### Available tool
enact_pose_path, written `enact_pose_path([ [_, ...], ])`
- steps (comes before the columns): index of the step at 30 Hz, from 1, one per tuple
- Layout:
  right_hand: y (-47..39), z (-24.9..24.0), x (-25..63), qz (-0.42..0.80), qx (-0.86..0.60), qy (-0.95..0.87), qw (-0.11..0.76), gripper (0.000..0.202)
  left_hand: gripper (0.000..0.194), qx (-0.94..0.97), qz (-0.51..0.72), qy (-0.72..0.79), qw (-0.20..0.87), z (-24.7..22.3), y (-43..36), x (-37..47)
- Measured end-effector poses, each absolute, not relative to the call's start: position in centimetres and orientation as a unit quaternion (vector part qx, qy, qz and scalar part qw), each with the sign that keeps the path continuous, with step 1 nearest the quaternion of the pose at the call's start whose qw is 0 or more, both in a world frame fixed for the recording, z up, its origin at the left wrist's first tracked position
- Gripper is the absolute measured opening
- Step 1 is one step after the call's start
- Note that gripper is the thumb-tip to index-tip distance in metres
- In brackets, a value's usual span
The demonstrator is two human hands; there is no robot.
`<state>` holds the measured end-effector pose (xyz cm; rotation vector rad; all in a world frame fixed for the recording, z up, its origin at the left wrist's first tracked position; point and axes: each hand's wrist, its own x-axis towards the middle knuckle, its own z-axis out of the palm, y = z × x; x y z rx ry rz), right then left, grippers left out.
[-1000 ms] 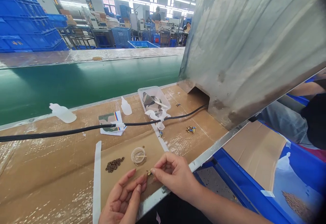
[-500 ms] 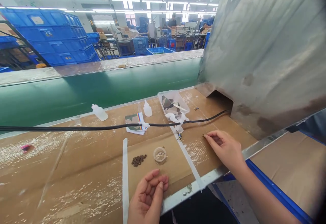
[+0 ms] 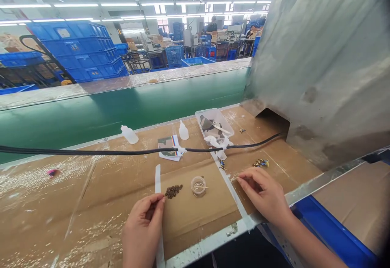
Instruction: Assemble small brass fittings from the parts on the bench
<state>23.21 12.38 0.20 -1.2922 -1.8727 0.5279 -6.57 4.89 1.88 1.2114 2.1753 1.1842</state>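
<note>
My left hand point(image 3: 144, 223) has thumb and forefinger pinched together at the left edge of a small pile of brown ring-like pieces point(image 3: 173, 191). Whether a piece is between those fingertips I cannot make out. Over the cardboard to the right, my right hand point(image 3: 264, 192) is also closed in a pinch; whatever it may hold is too small to see. Behind it lies a cluster of tiny gold and blue pieces point(image 3: 261, 163). Between the hands stands a small round clear dish point(image 3: 198, 185) with a thin pale stick across it. Pile and dish rest on a taped brown sheet point(image 3: 195, 215).
A black cable point(image 3: 146, 151) crosses low over the worktop. Behind it are two white squeeze bottles point(image 3: 130, 135) point(image 3: 183, 130), a camouflage patch point(image 3: 167, 146) and a clear plastic tub point(image 3: 215, 123). A large metal housing point(image 3: 323, 64) stands at right, beyond the green belt point(image 3: 170, 99).
My left hand has moved left to the brown pile and closed from a loose curl into a pinch. My right hand has come left and nearer, uncovering the gold and blue cluster.
</note>
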Motion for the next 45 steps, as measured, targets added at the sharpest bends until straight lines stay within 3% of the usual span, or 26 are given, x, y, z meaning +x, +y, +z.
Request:
enact_pose_path([
  [12,12.5,0.1,23.4,0.216,-0.517,-0.732,0.387,0.016,0.014,0.453,0.396,0.775,0.192,2.6,6.9,-6.6],
  [17,12.6,0.2,23.5,0.221,-0.513,-0.734,0.386,0.012,0.021,0.406,0.45,0.765,0.217,2.7,5.7,-6.5],
  [23,12.4,0.7,22.9,0.238,-0.498,-0.739,0.386,0.011,0.039,0.272,0.574,0.659,0.403,3.8,4.2,-2.8],
  [29,11.8,1.3,20.7,0.287,-0.468,-0.74,0.389,0.009,0.045,0.138,0.567,0.597,0.551,4.1,4.2,0.3],
  [45,11.8,2.4,16.3,0.313,-0.419,-0.751,0.402,0.009,0.036,0.178,0.562,0.585,0.557,3.2,3.9,0.5],
])
